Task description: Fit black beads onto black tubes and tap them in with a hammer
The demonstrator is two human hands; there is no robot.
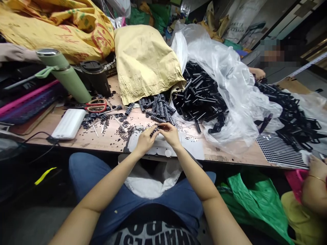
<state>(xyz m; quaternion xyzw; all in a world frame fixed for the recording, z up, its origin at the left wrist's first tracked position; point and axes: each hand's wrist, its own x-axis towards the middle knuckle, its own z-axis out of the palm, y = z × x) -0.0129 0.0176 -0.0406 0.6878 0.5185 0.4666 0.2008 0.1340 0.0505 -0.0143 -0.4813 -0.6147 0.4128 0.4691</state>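
Observation:
Over the front of the bench, my left hand (146,140) is closed around a dark ribbed cylinder (154,130), mostly hidden by the fingers. Fingertips of my right hand (169,134) are pinched together at that cylinder's right end; whether they hold a separate small part cannot be made out. Beneath both hands lies a pale grey sheet (190,144). Just beyond them, black cylinders with light bands (160,107) spill from the mouth of a yellow sack (148,61). Many tiny dark pieces (124,132) are scattered left of my hands.
Black plastic parts (199,97) fill a clear plastic bag (237,102) on the right. Red-handled scissors (96,105), a white box (66,124), a green flask (67,80) and a dark cup (95,76) stand left. Another person's arm (315,183) is at far right.

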